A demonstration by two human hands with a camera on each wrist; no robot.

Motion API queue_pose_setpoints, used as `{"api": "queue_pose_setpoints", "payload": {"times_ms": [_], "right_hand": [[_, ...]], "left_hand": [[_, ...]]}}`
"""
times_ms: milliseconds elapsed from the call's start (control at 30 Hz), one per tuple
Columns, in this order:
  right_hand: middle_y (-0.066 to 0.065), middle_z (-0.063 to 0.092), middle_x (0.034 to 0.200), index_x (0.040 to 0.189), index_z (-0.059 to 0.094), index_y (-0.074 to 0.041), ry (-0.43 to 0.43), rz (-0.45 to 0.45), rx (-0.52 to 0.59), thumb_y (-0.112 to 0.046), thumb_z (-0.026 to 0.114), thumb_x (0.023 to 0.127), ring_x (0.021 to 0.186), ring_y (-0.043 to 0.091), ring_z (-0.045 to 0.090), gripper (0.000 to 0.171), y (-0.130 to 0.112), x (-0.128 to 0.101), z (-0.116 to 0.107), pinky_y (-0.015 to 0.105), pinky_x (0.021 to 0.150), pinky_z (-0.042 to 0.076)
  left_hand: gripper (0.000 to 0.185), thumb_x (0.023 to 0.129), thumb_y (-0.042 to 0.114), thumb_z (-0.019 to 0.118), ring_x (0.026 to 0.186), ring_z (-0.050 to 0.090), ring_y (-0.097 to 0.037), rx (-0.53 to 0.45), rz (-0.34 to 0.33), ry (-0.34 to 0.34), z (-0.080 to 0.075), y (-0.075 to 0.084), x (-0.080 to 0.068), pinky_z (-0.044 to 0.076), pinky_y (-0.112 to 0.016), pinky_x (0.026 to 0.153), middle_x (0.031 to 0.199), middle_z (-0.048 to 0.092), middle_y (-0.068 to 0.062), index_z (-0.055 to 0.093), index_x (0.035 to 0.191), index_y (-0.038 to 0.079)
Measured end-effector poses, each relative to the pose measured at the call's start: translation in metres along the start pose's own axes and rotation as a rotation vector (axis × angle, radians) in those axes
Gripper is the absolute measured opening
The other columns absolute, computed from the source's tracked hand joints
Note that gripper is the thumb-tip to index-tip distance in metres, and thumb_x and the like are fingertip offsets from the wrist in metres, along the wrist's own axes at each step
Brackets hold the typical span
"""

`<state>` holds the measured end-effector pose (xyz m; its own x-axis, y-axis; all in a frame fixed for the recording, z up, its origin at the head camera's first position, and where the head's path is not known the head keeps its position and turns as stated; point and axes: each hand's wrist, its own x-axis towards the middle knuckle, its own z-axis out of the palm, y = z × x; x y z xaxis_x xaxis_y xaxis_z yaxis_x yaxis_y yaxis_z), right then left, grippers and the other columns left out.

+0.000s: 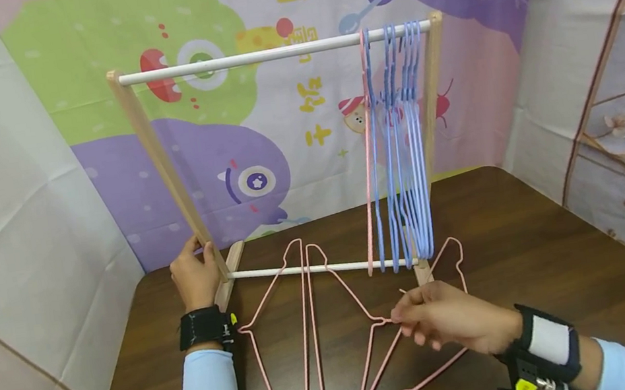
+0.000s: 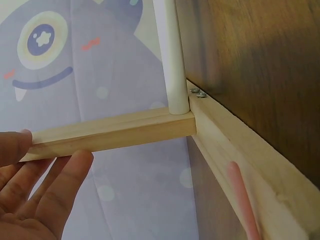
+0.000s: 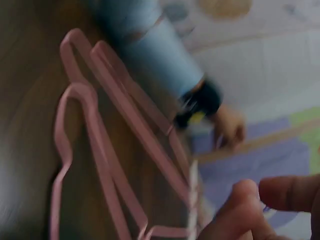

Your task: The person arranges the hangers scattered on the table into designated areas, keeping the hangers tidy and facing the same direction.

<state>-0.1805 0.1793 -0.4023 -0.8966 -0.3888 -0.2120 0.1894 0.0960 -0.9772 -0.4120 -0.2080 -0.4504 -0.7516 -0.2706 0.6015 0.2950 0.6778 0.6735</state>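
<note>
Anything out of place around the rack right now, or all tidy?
Yes: several pink hangers lie loose and overlapping on the table, not on the top rail with the others. The left hand grips the rack's post; the right hand pinches one.

The only writing in view stands on the cartoon backdrop [image 1: 255, 130] hanging behind the wooden hanger rack [image 1: 165, 169]. In the upper middle of the head view, yellow characters run down the printed sheet in a short column, between the green blob and the hanging hangers; they look like Chinese characters, and the lowest one reads as "十", but the ones above it are too small and partly crossed by the white rail to read. Nothing readable shows on the wristbands, and neither wrist view shows any lettering or numbers.
</note>
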Motion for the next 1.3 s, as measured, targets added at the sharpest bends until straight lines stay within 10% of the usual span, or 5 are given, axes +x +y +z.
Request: {"api": "queue_pose_setpoints", "payload": {"times_ms": [333,533,867,1300], "right_hand": [[-0.013,0.055,0.071,0.085,0.068,-0.016,-0.039,-0.291,-0.859,-0.018,0.080,0.089,0.063,0.000,0.051,0.013,0.048,0.015,-0.053,0.021,0.055,0.044],[-0.018,0.052,0.075,0.079,0.066,-0.025,-0.164,-0.319,-1.217,-0.030,0.090,0.074,0.069,-0.002,0.046,0.025,0.053,0.014,-0.068,0.021,0.060,0.041],[-0.021,0.048,0.071,0.065,0.063,-0.030,-0.217,-0.280,-1.301,-0.016,0.092,0.068,0.068,-0.004,0.043,0.032,0.060,0.005,-0.066,0.019,0.057,0.038],[-0.024,0.048,0.071,0.078,0.062,-0.026,-0.217,-0.531,-1.240,-0.016,0.081,0.085,0.066,-0.008,0.045,0.023,0.063,0.009,-0.050,0.014,0.055,0.038]], "left_hand": [[0.029,0.098,0.014,0.068,0.099,0.071,-0.042,-0.003,-0.006,-0.009,0.001,-0.004,0.000,0.052,-0.058,0.091,0.112,0.075,-0.018,0.071,0.125,0.003],[0.029,0.098,0.013,0.068,0.097,0.072,-0.042,-0.007,0.001,-0.002,0.002,-0.004,0.000,0.052,-0.058,0.090,0.112,0.075,-0.018,0.071,0.125,0.003],[0.028,0.098,0.012,0.068,0.098,0.072,-0.042,-0.009,-0.003,0.001,0.001,-0.004,0.001,0.051,-0.059,0.091,0.112,0.075,-0.018,0.072,0.124,0.004],[0.027,0.097,0.012,0.070,0.102,0.070,-0.043,-0.007,0.002,0.006,0.001,-0.005,0.002,0.051,-0.059,0.091,0.112,0.075,-0.016,0.072,0.122,0.005]]}}
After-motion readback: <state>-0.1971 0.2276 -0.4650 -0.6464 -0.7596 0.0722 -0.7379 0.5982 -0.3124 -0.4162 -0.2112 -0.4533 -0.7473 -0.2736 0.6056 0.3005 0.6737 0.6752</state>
